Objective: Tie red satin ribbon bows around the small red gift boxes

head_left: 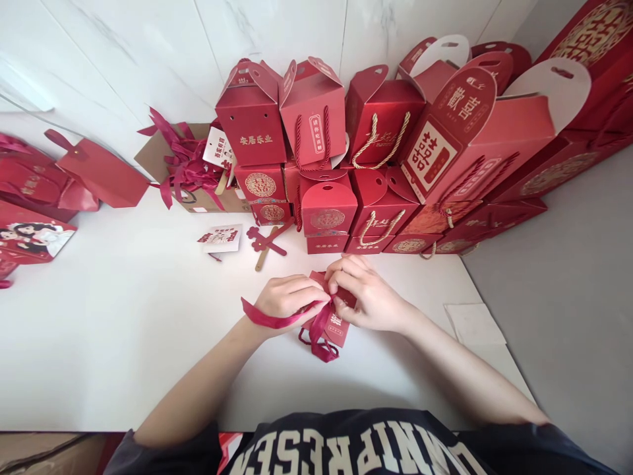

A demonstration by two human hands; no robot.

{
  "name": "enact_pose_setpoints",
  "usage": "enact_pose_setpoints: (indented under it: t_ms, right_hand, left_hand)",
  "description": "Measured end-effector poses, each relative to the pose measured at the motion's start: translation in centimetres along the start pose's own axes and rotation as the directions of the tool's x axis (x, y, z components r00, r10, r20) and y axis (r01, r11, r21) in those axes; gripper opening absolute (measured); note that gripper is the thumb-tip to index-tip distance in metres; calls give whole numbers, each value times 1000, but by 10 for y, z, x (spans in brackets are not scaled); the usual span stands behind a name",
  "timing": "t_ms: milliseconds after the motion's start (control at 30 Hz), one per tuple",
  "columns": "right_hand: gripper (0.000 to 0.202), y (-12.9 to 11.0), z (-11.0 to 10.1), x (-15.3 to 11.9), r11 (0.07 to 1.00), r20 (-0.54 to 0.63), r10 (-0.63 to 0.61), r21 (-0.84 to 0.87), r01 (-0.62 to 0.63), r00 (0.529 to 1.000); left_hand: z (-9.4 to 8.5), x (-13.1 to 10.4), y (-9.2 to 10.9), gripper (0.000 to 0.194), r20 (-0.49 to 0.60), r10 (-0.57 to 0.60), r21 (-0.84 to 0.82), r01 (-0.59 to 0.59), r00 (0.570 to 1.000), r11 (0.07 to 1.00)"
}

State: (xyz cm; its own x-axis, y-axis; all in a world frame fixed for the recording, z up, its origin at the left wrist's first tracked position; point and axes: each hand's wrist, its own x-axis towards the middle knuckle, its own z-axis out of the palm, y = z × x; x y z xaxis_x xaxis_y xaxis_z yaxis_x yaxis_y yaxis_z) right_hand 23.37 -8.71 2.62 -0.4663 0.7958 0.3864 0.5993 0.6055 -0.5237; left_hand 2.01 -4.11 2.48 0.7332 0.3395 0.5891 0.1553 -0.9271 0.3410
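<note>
A small red box (341, 333) with gold print lies on the white table between my hands, its top partly covered by them. My left hand (291, 300) pinches a dark red ribbon (267, 318), whose one tail runs back under the palm to the left. Another tail hangs down over the front of the box, beside its twisted red cord. On the right side of the box, my right hand (363, 295) has thumb and index finger closed on the ribbon near a knot or loop. The fingertips of both hands almost meet there.
Stacked red gift boxes (326, 208) line the wall behind. An open cardboard box (222, 202) of ribbons stands at the back left, with a white card (228, 239) and wooden sticks (267, 249) before it. Red bags (106, 173) lie far left, white paper (475, 323) right.
</note>
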Motion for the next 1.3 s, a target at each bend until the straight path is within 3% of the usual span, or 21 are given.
enact_pose_setpoints:
  t_ms: [100,267,400,467,567,633,800,933,1000,1067,1100,1167,1200,1300]
  right_hand:
    - [21,1,-3,1,1000,-71,15,-17,-16,997]
    - [26,1,-2,1,994,42,-32,104,28,999]
    - [26,2,0,1,996,14,-18,92,17,1000]
    - [27,3,-3,-1,978,11,29,208,-31,1000]
    - [28,3,-12,-4,844,125,110,513,-159,986]
    - [27,3,-19,-5,728,230,93,648,-223,969]
    - [18,11,-35,-8,547,353,55,772,-324,934]
    - [24,28,-57,-18,486,317,157,800,-352,935]
    - [25,38,-70,-22,542,272,319,733,-410,908]
    - [24,44,-78,-23,698,223,463,504,-508,858]
    - [26,46,-78,-22,775,185,486,360,-519,854]
    - [30,44,-73,-18,879,139,430,159,-449,892]
    - [31,42,-67,-15,909,150,375,137,-395,915]
    - [34,31,-48,-6,892,298,231,315,-324,926]
  left_hand:
    - [0,1,0,11,2,-8,6,8,1000,1000]
    - [1,2,0,11,-17,4,-13,-4,1000,1000]
    - [0,2,0,11,-15,-10,-29,10,1000,1000]
    - [0,2,-1,11,-15,-28,-51,27,1000,998]
    - [1,0,-2,11,-14,-56,-111,54,998,992]
    - [2,-2,-3,11,-5,-76,-159,75,997,984]
    - [4,-2,-3,12,21,-65,-223,68,998,972]
    - [2,-1,-3,14,21,-53,-236,56,998,970]
    - [2,-1,-3,14,14,-55,-245,57,998,968]
    - [2,-1,-3,14,15,-57,-248,59,998,967]
    - [2,-1,-2,14,15,-55,-245,57,998,968]
    - [3,-1,-2,14,13,-48,-236,50,999,970]
    - [3,0,-1,14,10,-45,-229,46,999,972]
    - [3,1,0,13,4,-33,-200,33,999,979]
